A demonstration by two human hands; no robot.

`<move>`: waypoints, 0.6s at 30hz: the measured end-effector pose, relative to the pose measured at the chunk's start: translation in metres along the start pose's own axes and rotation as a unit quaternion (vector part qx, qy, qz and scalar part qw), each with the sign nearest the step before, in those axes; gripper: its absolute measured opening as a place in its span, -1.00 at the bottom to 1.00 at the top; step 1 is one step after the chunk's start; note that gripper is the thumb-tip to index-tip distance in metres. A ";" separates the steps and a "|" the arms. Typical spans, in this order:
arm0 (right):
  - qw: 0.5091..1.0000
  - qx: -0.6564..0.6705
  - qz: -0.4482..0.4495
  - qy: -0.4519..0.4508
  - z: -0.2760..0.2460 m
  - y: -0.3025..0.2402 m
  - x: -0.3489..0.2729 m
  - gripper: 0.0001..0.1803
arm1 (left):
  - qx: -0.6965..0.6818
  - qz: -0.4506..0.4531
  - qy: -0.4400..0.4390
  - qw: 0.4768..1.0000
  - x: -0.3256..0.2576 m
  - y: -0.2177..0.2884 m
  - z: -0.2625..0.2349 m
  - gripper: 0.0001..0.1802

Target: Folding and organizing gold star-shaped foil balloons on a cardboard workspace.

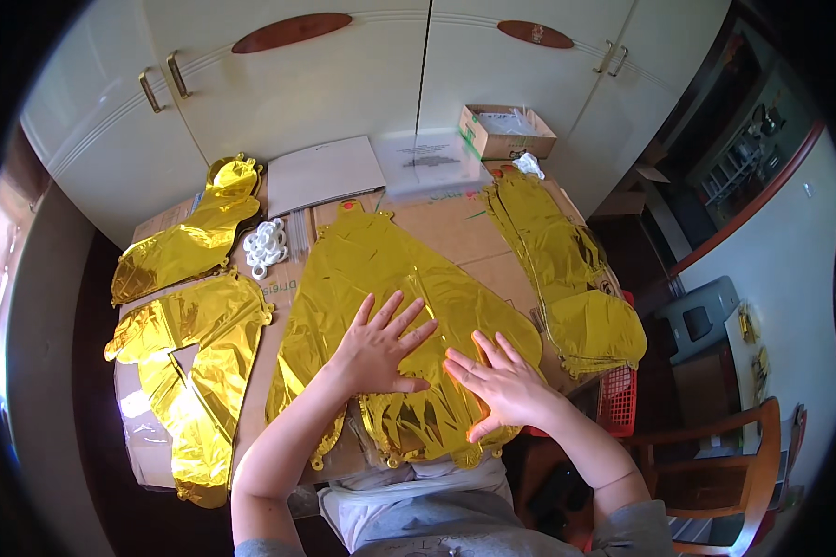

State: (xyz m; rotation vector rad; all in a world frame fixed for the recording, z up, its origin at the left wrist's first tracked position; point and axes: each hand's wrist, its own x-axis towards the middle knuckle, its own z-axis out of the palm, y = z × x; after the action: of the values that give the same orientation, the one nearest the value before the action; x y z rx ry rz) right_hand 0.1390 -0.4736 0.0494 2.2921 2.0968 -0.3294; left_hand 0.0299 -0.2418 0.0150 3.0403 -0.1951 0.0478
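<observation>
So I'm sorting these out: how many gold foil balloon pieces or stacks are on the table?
4: one under both hands, one far left, one at near left, a stack at right. Stacked ones may hide more.

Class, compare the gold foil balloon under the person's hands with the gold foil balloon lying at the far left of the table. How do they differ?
The centre balloon is broad and fan-shaped; the far-left balloon is narrower and elongated. The centre balloon is pressed flat by the left hand and right hand; the far-left balloon lies untouched. The centre one lies nearest the person, the other toward the cupboards. Both are shiny gold, crinkled and deflated.
</observation>
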 end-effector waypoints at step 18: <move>0.999 0.018 -0.033 0.006 0.000 -0.005 -0.042 -0.23 | 0.004 -0.006 -0.007 1.000 0.001 0.002 -0.003 0.05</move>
State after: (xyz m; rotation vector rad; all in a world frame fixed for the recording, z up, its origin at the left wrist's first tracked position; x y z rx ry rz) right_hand 0.1307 -0.5140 0.0571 2.2531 2.1949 -0.3582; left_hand 0.0308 -0.2432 0.0181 3.0504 -0.1793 0.0259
